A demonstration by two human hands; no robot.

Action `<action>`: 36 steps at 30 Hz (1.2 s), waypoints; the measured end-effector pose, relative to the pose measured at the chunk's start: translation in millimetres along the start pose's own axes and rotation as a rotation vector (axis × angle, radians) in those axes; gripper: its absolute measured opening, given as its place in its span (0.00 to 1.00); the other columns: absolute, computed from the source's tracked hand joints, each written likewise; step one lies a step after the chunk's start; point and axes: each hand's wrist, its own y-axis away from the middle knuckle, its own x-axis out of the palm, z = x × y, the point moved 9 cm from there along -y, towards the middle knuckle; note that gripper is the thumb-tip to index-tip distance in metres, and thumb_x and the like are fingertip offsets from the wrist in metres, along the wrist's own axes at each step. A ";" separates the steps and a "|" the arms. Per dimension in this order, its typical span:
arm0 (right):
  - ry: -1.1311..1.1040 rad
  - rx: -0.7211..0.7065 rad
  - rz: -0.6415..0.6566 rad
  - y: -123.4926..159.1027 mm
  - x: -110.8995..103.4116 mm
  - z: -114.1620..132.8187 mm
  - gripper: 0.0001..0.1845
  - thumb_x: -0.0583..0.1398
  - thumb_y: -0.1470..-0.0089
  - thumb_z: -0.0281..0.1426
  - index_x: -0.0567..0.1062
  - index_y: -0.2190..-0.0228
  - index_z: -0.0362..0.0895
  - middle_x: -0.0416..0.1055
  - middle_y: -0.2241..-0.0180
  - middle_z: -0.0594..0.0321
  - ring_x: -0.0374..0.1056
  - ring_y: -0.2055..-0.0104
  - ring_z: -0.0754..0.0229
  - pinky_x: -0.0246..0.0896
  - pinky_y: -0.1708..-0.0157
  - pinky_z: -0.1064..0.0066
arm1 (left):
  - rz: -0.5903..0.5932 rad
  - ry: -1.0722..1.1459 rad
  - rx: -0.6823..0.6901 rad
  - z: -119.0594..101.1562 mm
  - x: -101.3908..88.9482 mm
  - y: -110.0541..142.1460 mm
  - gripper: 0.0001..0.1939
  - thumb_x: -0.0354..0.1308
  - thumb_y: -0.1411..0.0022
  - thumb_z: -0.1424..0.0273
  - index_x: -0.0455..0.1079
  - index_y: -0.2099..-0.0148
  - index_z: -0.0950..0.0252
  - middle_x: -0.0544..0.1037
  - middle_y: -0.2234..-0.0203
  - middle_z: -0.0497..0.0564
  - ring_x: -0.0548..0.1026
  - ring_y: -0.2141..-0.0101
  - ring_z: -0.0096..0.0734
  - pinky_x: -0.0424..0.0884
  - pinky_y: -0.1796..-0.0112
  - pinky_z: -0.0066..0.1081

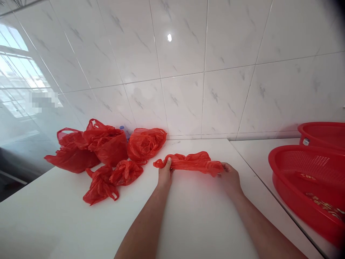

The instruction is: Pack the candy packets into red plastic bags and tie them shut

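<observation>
A red plastic bag (189,164), rolled into a long loose strip, lies across the white countertop (194,216). My left hand (165,173) grips its left end and my right hand (228,179) grips its right end. Left of my hands, two crumpled red plastic bags (100,185) lie close together. Behind them stand a puffed red plastic bag (107,145) and a flatter one (70,154). A knotted-looking red plastic bag (146,144) rests against the wall.
Two red plastic baskets stand on a lower surface to the right, the nearer a perforated basket (307,183) and the farther (322,135) partly cut off. White marble-look tiles (183,46) form the wall. A window (18,72) shows at the left, behind glass.
</observation>
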 end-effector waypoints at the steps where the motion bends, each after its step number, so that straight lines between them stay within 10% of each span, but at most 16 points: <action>1: -0.034 0.005 -0.006 -1.1 -1.2 -1.1 0.13 0.59 0.62 0.31 0.75 0.69 0.44 0.74 0.66 0.61 0.68 0.70 0.62 0.63 0.73 0.72 | 0.002 0.002 0.000 -0.3 0.3 0.0 0.18 0.63 0.47 0.61 0.70 0.58 0.68 0.74 0.60 0.55 0.72 0.57 0.37 0.69 0.56 0.37; 15: -0.318 0.054 -0.055 -7.6 -17.2 -7.7 0.21 0.61 0.55 0.40 0.68 0.58 0.47 0.71 0.59 0.59 0.69 0.58 0.58 0.67 0.64 0.68 | 0.046 -0.279 -0.019 0.2 5.6 0.7 0.23 0.67 0.54 0.63 0.67 0.54 0.62 0.73 0.59 0.52 0.72 0.62 0.31 0.67 0.68 0.27; 22: 0.218 -0.304 -0.231 22.2 -32.1 47.9 0.19 0.50 0.43 0.44 0.70 0.57 0.47 0.68 0.54 0.58 0.65 0.53 0.55 0.62 0.57 0.61 | 0.058 -0.456 -0.006 7.3 6.7 0.5 0.16 0.64 0.52 0.60 0.69 0.66 0.66 0.73 0.72 0.49 0.70 0.71 0.28 0.66 0.69 0.29; 27: 0.685 -0.951 -0.325 82.4 -5.7 120.9 0.11 0.55 0.46 0.31 0.73 0.61 0.44 0.67 0.56 0.55 0.62 0.52 0.53 0.57 0.50 0.56 | 0.010 -0.476 0.029 6.1 10.5 3.2 0.15 0.63 0.51 0.58 0.69 0.69 0.65 0.73 0.74 0.48 0.70 0.73 0.28 0.65 0.70 0.29; 31: 0.733 -1.171 0.042 123.7 48.3 117.2 0.13 0.53 0.46 0.23 0.73 0.61 0.44 0.71 0.61 0.57 0.65 0.56 0.58 0.63 0.55 0.62 | -0.046 -0.522 0.069 0.2 14.1 7.8 0.15 0.62 0.51 0.57 0.69 0.70 0.64 0.73 0.75 0.48 0.69 0.73 0.28 0.64 0.70 0.29; 36: 0.797 -0.961 0.453 132.7 99.4 67.5 0.24 0.44 0.43 0.22 0.66 0.48 0.46 0.66 0.48 0.57 0.62 0.46 0.58 0.65 0.53 0.64 | 0.053 -0.587 0.073 -2.3 36.2 23.8 0.17 0.59 0.48 0.56 0.64 0.77 0.64 0.67 0.80 0.45 0.65 0.76 0.25 0.63 0.71 0.28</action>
